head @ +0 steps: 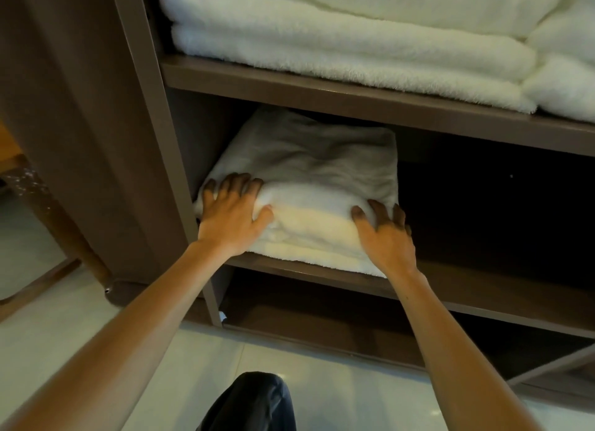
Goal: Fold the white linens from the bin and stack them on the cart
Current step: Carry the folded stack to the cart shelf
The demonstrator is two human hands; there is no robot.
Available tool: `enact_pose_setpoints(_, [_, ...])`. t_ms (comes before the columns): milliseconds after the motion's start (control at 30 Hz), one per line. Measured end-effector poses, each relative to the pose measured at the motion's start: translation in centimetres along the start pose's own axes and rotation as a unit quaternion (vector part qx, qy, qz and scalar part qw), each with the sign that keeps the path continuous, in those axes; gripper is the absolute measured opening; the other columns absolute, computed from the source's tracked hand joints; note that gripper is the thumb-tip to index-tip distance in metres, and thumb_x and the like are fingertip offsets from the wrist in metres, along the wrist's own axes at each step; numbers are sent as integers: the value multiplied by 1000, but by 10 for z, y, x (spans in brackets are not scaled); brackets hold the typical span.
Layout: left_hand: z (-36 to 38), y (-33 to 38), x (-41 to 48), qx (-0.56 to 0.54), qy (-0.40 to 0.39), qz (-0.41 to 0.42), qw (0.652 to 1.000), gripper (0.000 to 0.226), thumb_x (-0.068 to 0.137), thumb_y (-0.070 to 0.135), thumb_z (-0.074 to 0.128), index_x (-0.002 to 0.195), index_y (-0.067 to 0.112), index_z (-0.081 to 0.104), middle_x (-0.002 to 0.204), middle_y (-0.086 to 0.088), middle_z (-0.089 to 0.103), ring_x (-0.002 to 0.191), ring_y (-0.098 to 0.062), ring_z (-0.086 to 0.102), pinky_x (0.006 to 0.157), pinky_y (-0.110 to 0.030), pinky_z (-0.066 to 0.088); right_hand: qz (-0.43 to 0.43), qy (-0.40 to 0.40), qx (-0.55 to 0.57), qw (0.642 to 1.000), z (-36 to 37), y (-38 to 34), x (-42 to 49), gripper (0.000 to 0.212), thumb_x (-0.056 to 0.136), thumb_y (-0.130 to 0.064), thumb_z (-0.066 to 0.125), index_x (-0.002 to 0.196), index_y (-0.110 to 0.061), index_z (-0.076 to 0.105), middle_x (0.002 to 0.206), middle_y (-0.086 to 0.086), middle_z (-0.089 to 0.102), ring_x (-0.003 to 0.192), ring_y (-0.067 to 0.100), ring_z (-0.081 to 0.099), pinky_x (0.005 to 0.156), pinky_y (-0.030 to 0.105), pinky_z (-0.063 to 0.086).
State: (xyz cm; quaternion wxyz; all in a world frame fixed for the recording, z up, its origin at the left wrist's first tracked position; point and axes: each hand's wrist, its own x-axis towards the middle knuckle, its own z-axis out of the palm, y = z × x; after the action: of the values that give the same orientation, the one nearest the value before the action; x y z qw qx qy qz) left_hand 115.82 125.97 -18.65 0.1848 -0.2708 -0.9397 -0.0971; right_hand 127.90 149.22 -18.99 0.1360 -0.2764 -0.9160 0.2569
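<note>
Both on the towel (322,173) now, at the left end of the cart's (96,108) middle shelf (467,290). Left grip (230,211) lies flat, fingers spread, pressing its front edge. Right grip (386,234) is spread on the right corner. A stack (322,44) sits above.

Right of the folded stack (309,186): open, dark room along the middle shelf (483,292), unblocked as far as can be seen. Above the stack: only a narrow gap, capped by the upper shelf board (322,92), itself loaded with thick white towels (322,37). Left of the stack: hardly any room, closed off by the cart's upright post (167,173), with the brown fabric side (80,108) just beyond. In front of the stack: approach over the pale floor (64,350), taken up by two forearms, with left hand (228,215) and right hand (386,237) spread on its front edge. Below the stack: another open, dark compartment (322,321). Behind the stack: hidden.
</note>
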Motion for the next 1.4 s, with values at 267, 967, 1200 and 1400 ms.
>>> enact_pose_setpoints(267, [-34, 4, -9, -8, -132, -3, 991, 66, 92, 49, 28, 149, 16, 23, 156, -8, 23, 146, -27, 16, 117, -51, 11, 41, -97, -101, 989, -29, -21, -17, 62, 94, -64, 14, 149, -37, 13, 158, 14, 7, 138, 43, 21, 108, 55, 30])
enact_pose_setpoints(967, [-459, 47, -152, -203, -408, -248, 855, 41, 98, 27, 41, 137, 15, 42, 138, -4, 43, 127, -18, 42, 104, -35, 38, 107, -338, 12, 935, -282, -268, -264, 49, 99, -44, 41, 141, -19, 42, 149, 1, 38, 137, 21, 32, 110, 41, 31])
enact_pose_setpoints(1200, [-497, 31, -195, -233, -454, -305, 804, 40, 100, 28, 38, 137, 15, 41, 138, -5, 43, 127, -20, 43, 104, -36, 39, 52, -405, 27, 912, -284, -299, -288, 44, 98, -37, 44, 138, -19, 43, 145, 2, 41, 133, 21, 37, 110, 38, 34])
enact_pose_setpoints(1400, [-515, -6, -215, -242, -416, -380, 790, 39, 98, 27, 41, 133, 11, 44, 133, -11, 47, 124, -24, 47, 103, -39, 41, -15, -446, 25, 894, -259, -341, -293, 44, 98, -37, 46, 138, -18, 44, 144, 4, 42, 130, 22, 42, 106, 35, 35])
